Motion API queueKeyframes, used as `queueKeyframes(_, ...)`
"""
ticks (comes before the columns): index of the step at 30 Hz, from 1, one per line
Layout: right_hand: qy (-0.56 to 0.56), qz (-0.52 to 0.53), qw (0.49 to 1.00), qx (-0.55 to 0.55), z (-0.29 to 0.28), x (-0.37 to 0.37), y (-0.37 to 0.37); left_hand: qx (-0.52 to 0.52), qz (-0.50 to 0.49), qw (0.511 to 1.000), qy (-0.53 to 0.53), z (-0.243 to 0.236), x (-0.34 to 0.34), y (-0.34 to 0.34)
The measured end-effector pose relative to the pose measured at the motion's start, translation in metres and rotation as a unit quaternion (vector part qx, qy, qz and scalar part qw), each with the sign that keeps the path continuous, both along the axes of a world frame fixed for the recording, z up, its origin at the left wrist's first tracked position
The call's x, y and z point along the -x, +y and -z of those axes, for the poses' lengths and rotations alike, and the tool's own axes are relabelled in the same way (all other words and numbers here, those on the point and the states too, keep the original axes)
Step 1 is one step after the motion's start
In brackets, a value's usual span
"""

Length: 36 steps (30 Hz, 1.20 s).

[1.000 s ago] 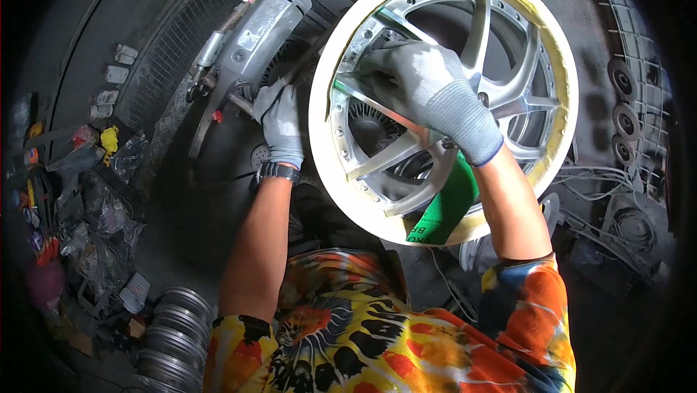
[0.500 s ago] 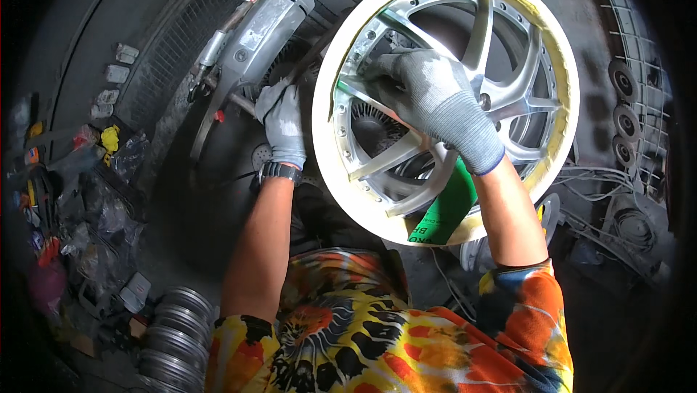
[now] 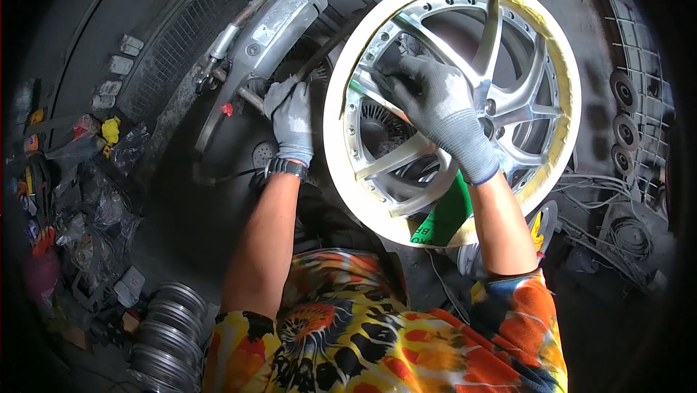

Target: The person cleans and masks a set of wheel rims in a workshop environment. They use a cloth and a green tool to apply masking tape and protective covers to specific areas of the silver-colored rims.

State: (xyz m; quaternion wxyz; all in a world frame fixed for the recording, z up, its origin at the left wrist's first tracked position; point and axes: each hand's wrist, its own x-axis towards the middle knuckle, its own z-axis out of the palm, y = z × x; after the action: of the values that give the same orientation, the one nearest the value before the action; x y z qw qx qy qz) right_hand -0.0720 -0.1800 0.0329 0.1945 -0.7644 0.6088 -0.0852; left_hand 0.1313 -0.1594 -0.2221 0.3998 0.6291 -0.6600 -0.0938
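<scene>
A silver multi-spoke wheel (image 3: 417,150) with a pale, yellow-edged rim is tilted up before me. My right hand (image 3: 439,103), in a grey knit glove, lies over its left spokes. Its fingers are curled at one spoke; whatever they pinch is hidden. Below that wrist, a green sheet of abrasive paper (image 3: 444,217) hangs over the wheel's lower rim. To the left of the wheel, my gloved left hand (image 3: 290,119) is closed round the end of a metal bar (image 3: 252,98). That bar sticks out from a grey metal machine arm (image 3: 279,34).
Stacked silver rims (image 3: 168,335) stand at the lower left. Plastic bags and loose items (image 3: 98,211) clutter the left side. Several small discs (image 3: 624,130) line a wire mesh at the right, above coiled cables (image 3: 630,233). A floor grate (image 3: 185,48) lies at the upper left.
The whole view has shifted slightly, so the wheel and machine arm appear a little lower and further right. My right hand stays at the left spokes, its fingers slightly lower. Left grip looks unchanged.
</scene>
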Motion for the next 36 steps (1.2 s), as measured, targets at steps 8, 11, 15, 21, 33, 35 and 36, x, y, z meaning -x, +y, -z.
queueKeyframes(8, 0.010, 0.006, 1.000, 0.006, -0.001, -0.004, 0.006, 0.036, -0.002, 0.999, -0.031, -0.009, 0.001, -0.001)
queueKeyframes(11, 0.014, -0.005, 1.000, 0.017, 0.001, -0.008, 0.006, -0.015, -0.006, 0.999, 0.036, -0.015, 0.001, -0.001)
queueKeyframes(15, 0.050, -0.006, 0.998, 0.024, 0.002, -0.010, 0.009, 0.037, -0.002, 0.999, -0.002, -0.017, 0.001, -0.002)
queueKeyframes(21, -0.008, 0.032, 0.999, 0.028, 0.003, -0.010, 0.011, 0.084, -0.003, 0.996, -0.003, -0.016, 0.002, -0.004)
queueKeyframes(33, 0.048, 0.019, 0.998, 0.023, 0.006, -0.008, 0.009, 0.058, -0.017, 0.998, -0.019, -0.014, 0.001, -0.005)
queueKeyframes(35, 0.036, 0.029, 0.999, 0.029, 0.006, -0.007, 0.009, 0.074, 0.005, 0.997, -0.006, -0.012, 0.001, -0.005)
queueKeyframes(36, 0.029, 0.040, 0.998, 0.033, 0.006, -0.007, 0.009, 0.070, 0.000, 0.998, -0.005, -0.012, 0.001, -0.005)
